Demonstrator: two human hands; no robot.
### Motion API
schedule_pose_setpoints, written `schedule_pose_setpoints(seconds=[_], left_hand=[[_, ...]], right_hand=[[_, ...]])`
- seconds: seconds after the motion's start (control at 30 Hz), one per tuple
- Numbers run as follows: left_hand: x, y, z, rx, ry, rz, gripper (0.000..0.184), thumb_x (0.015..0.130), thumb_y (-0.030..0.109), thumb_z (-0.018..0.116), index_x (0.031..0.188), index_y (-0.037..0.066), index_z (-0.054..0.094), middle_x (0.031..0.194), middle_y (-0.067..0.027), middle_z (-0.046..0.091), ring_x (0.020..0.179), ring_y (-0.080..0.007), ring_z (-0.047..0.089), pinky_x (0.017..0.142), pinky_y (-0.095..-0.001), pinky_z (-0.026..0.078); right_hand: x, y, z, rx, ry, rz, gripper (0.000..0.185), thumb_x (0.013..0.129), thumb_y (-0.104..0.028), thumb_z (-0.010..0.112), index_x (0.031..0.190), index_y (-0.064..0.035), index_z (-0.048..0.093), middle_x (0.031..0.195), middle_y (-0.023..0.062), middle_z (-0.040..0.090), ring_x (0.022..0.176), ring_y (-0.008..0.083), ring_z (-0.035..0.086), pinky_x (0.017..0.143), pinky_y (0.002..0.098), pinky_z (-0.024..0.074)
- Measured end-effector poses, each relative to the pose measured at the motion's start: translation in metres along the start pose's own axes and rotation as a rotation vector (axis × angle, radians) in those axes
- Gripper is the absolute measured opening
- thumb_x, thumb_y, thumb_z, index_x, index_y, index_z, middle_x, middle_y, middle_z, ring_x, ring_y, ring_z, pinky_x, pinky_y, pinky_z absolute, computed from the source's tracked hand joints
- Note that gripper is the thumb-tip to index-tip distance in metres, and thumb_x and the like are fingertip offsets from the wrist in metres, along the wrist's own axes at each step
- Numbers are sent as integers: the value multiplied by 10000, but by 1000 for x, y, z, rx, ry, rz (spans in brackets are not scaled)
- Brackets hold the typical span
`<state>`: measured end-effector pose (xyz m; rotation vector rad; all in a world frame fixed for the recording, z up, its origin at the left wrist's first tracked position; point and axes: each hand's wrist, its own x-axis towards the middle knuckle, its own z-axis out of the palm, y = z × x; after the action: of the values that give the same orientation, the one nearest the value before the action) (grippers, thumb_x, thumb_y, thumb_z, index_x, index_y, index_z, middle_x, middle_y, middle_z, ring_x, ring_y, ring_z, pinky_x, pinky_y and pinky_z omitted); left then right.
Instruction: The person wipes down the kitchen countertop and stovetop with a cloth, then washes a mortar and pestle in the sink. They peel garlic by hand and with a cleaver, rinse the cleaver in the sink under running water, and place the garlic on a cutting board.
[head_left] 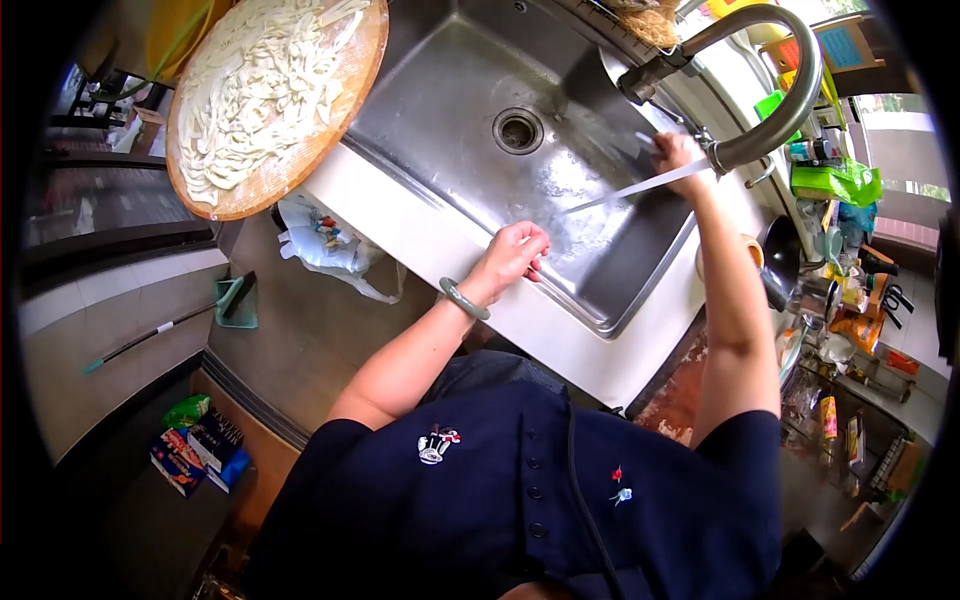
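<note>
Water runs from the curved faucet (795, 95) into the steel sink (450, 90), splashing near its right side. My left hand (515, 258), with a green bangle (464, 299) on the wrist, is over the sink's front edge, its fingers curled together; what they hold, if anything, is too small to tell. Behind the water stream, beside the faucet base, my right hand (680, 160) is at the sink's far right edge. Its fingers are blurred and partly bent, and whether they grip something there is unclear.
A round wooden board (375, 60) with floured noodles (265, 95) overhangs the sink's left side. Below the white counter (400, 225) hangs a plastic bag (325, 240). Bottles and packages crowd the right side, near a dark pan (781, 262). Boxes (205, 445) lie at lower left.
</note>
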<state>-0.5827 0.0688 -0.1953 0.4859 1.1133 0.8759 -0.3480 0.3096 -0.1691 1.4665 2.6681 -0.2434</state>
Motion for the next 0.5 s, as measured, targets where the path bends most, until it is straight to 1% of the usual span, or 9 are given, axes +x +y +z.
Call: schedule_pose_setpoints(seconds=[0.03, 0.1, 0.13, 0.23, 0.27, 0.4, 0.43, 0.47, 0.5], left_hand=[[-1, 0, -1, -12, 4, 2, 149, 907, 199, 518, 884, 54, 544, 793, -11, 535, 621, -66, 501, 551, -225, 499], [-4, 0, -5, -7, 12, 6, 147, 909, 196, 518, 888, 53, 545, 797, -14, 536, 630, -64, 504, 553, -224, 501], [-5, -1, -6, -28, 24, 14, 152, 898, 192, 525, 878, 43, 545, 788, -15, 533, 624, -71, 503, 541, -233, 504], [-5, -3, -15, -45, 24, 1, 135, 908, 191, 523, 894, 58, 544, 816, -16, 542, 647, -68, 510, 553, -223, 502], [-5, -3, -16, -44, 38, 2, 132, 911, 190, 520, 898, 61, 545, 819, -16, 543, 647, -68, 510, 553, -223, 502], [0, 6, -25, -79, 10, -28, 130, 911, 191, 521, 912, 65, 550, 831, -32, 549, 646, -79, 516, 554, -228, 505], [-2, 20, -28, -210, -55, 13, 156, 894, 209, 538, 931, 57, 541, 832, -34, 549, 648, -80, 519, 536, -237, 494], [-5, 37, -31, -341, -128, 46, 192, 877, 226, 555, 949, 50, 533, 832, -36, 550, 651, -81, 522, 519, -246, 483], [-5, 49, -37, -419, -233, 168, 237, 854, 252, 585, 980, 60, 528, 868, -44, 554, 667, -86, 518, 523, -255, 473]], right_hand=[[16, 6, -6, 12, -72, 40, 205, 703, -100, 624, 876, 4, 596, 851, 196, 633, 834, 374, 604, 751, 427, 494], [32, 12, -13, 30, 51, 1, 244, 693, -85, 632, 915, 16, 616, 860, 207, 639, 838, 372, 609, 755, 407, 491], [44, 23, -14, 18, -35, 63, 303, 734, -156, 617, 1022, -66, 653, 976, 182, 641, 956, 340, 599, 856, 401, 482], [52, 26, -37, 88, -55, 53, 308, 710, -102, 580, 1003, -46, 657, 928, 195, 646, 899, 351, 611, 821, 395, 489], [50, 23, -40, 98, -22, 8, 279, 695, -81, 564, 953, -36, 661, 866, 201, 643, 851, 361, 612, 789, 406, 490], [31, 12, -26, 33, 56, -16, 189, 720, -99, 585, 882, -21, 644, 835, 200, 631, 825, 372, 604, 763, 429, 482], [17, -10, -40, -1, -42, 54, 202, 745, -132, 602, 922, -41, 640, 891, 188, 639, 844, 363, 611, 776, 427, 484], [4, 6, -2, 122, 225, -19, 251, 767, -175, 613, 992, -64, 621, 913, 181, 643, 853, 346, 621, 759, 422, 492], [-13, 18, 53, 454, 410, -57, 323, 789, -211, 615, 1085, -85, 585, 916, 188, 641, 850, 339, 628, 732, 418, 502]])
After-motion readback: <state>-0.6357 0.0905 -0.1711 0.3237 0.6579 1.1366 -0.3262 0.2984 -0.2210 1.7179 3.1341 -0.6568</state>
